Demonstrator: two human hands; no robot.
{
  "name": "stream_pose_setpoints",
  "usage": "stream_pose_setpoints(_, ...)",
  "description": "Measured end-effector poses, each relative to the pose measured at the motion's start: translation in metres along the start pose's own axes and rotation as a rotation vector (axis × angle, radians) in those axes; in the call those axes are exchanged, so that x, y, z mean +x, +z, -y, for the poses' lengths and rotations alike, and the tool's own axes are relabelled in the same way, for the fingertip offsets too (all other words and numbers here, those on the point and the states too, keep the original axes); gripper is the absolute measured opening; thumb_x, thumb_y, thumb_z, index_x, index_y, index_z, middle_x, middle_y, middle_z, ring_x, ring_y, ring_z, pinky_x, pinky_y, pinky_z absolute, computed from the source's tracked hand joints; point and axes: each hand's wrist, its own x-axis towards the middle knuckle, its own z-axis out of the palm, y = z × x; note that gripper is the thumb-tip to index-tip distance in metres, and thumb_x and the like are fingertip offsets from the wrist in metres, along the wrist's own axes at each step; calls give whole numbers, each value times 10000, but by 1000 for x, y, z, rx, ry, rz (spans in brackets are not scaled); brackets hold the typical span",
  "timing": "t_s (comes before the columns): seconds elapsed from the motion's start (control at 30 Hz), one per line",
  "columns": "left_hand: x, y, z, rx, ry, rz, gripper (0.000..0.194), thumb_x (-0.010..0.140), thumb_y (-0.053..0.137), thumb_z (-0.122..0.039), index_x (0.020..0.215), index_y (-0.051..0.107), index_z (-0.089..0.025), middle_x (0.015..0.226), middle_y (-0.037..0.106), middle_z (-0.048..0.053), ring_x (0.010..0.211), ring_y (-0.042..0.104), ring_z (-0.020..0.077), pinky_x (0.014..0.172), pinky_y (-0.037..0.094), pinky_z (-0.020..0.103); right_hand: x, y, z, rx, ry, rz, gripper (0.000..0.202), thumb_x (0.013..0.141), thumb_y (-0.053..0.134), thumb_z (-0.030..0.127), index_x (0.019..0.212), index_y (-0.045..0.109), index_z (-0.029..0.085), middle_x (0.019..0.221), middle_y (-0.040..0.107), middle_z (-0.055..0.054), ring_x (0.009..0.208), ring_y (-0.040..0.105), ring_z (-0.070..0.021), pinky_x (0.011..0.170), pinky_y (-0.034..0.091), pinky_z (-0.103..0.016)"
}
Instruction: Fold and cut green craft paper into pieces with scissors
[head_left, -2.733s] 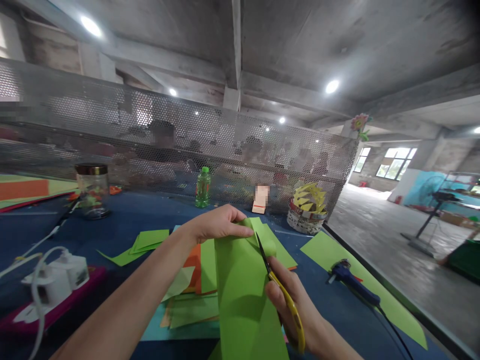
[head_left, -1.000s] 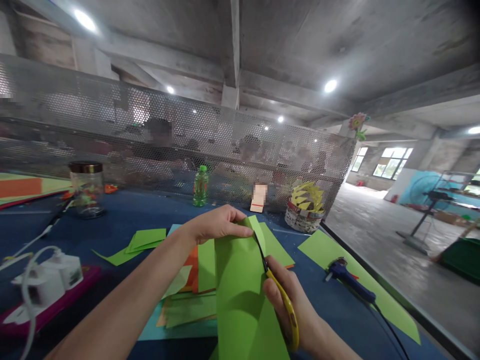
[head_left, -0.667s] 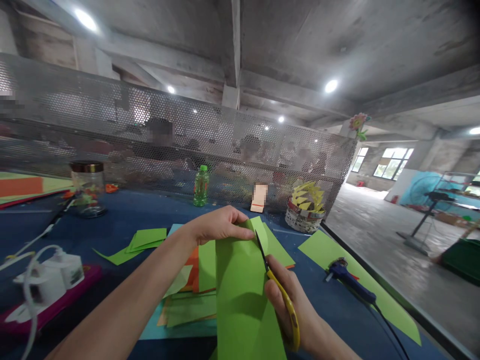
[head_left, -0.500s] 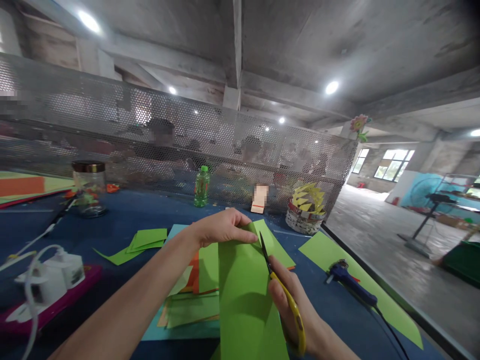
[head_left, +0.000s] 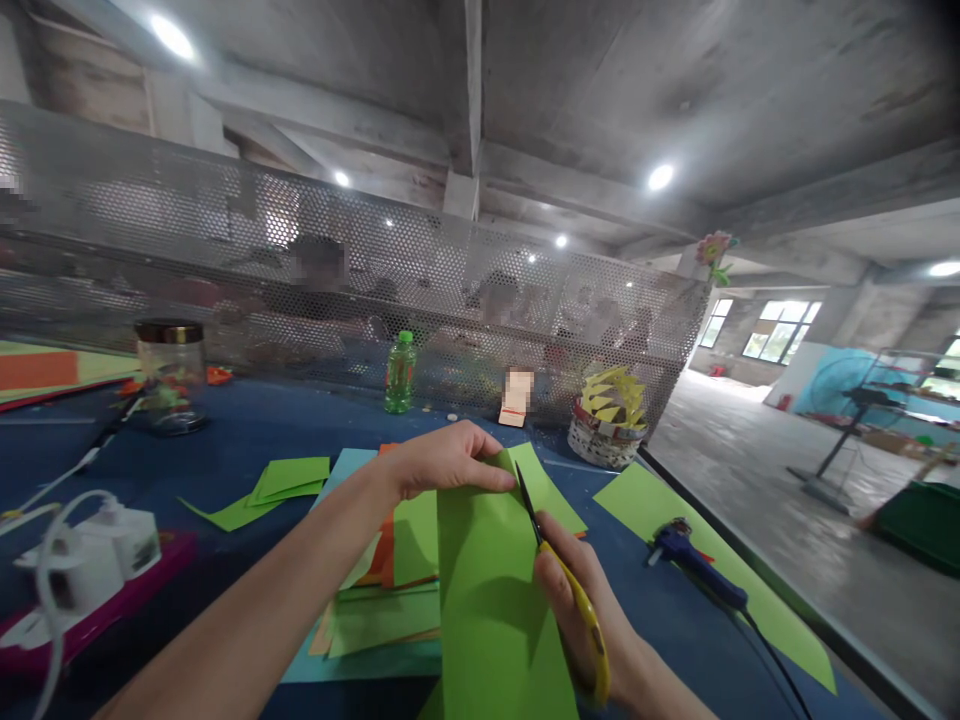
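My left hand [head_left: 457,458] pinches the top edge of a long sheet of green paper [head_left: 499,590], thumb in front and fingers behind. In my right hand [head_left: 581,590] are yellow-handled scissors [head_left: 592,620], their dark blades pointing up and lying at the sheet's upper right edge. Right of the blades, a flap of the green paper stands away beyond the cut line. Under and left of the sheet lies a stack of green, orange and blue paper [head_left: 386,615]. How far the blades are apart is hard to make out.
On the blue table stand a glass jar [head_left: 171,385], a green bottle [head_left: 400,375] and a basket of yellow paper pieces [head_left: 609,430]. A blue glue gun [head_left: 697,565] rests on green paper at right. A power strip [head_left: 112,600] with white plugs sits at left. Behind is a perforated metal screen [head_left: 360,260].
The view has shifted slightly, so the table objects sit a little further left. Both hands keep nearly the same hold on the paper and scissors.
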Motion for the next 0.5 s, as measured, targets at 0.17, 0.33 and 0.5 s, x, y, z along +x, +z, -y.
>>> stream_pose_setpoints(0.17,0,0,-1,-3,9,3,188,769,736,-338,894,770,-202,772,761,41,648,699,177,703,552,312,0,1,1,75,44,12,594,882,421,712,1060,663,199,581,572,-2,478,556,-147,418,480,-208)
stream_pose_setpoints(0.33,0,-1,1,6,3,6,187,782,728,-343,898,762,-200,761,757,35,631,687,162,692,544,295,0,0,-6,113,69,25,518,891,454,671,959,656,198,689,598,-31,561,545,-157,467,467,-221)
stream_pose_setpoints(0.5,-1,-1,2,29,16,-8,251,816,690,-413,904,747,-185,764,750,44,595,662,144,658,529,278,4,0,-5,151,77,59,484,903,473,638,909,595,169,753,571,-20,668,514,-150,571,440,-211)
